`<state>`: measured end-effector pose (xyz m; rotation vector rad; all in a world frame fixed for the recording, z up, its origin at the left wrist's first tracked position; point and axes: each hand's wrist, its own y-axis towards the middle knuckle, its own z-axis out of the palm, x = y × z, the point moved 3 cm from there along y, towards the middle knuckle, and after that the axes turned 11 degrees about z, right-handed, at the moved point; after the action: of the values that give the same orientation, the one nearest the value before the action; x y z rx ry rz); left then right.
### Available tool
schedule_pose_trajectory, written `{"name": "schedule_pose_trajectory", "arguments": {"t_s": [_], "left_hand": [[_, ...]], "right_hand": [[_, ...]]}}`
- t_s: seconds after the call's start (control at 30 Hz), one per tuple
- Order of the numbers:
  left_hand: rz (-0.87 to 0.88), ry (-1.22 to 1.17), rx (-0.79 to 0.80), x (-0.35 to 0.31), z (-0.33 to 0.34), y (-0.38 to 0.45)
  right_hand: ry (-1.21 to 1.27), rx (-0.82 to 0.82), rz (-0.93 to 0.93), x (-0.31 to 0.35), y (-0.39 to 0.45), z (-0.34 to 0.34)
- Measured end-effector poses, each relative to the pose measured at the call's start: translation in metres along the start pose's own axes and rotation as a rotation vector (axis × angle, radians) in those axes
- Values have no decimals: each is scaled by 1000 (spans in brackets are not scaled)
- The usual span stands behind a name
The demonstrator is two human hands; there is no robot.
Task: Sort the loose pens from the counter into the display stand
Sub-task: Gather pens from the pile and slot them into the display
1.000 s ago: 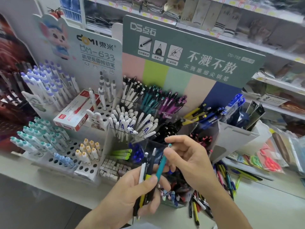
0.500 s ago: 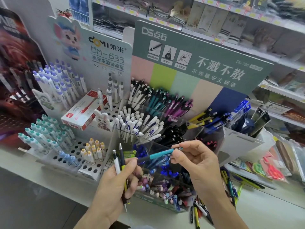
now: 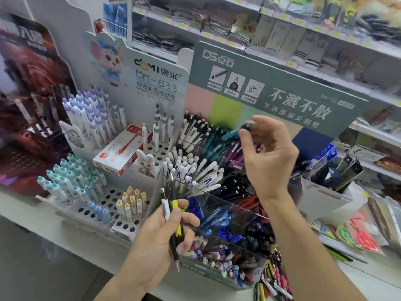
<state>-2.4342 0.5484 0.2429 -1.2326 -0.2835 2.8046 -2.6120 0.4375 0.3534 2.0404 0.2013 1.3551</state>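
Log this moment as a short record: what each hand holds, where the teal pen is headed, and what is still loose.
left hand: holds a yellow-and-black pen and a white pen
right hand: fingertip grip on the teal pen
teal pen position: over the teal pens in the display stand, back row
loose pens: on the counter, right of the stand

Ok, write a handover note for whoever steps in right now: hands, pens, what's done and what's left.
Right hand: pinches a teal pen over the teal pens in the stand's back row, not yet dropped in.
Left hand: grips a white pen and a yellow-black pen.
Done: cannot tell how many are sorted.
Left: seat the teal one, place the two held pens, then clear the loose pens on the counter at the stand's right foot.
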Motion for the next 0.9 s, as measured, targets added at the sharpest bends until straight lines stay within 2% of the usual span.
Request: {"name": "schedule_pose_trajectory", "arguments": {"t_s": [0.17,0.3,0.57,0.7,0.8,0.87,0.9], "left_hand": [[-66,-111,58,-6,-9,2],[-80,-181,136,-11,-15,5],[-108,-147,207,-12,0,10],[-84,-135,248,-16,3,12],[-90,-105,251,-15,1,14],[-102,-77,228,-11,0,15],[-112,-64,216,-10,0,15]], "right_hand": [[-361,221,-20,-14,3,29],[-594,371,51,-19,3,30],[-485,383,20,-8,41,43],[-632,483,-13,-14,38,50],[-647,382,-81,-9,21,34],[-479,272,-109,4,5,19],[-394,292,-84,9,-4,14]]}}
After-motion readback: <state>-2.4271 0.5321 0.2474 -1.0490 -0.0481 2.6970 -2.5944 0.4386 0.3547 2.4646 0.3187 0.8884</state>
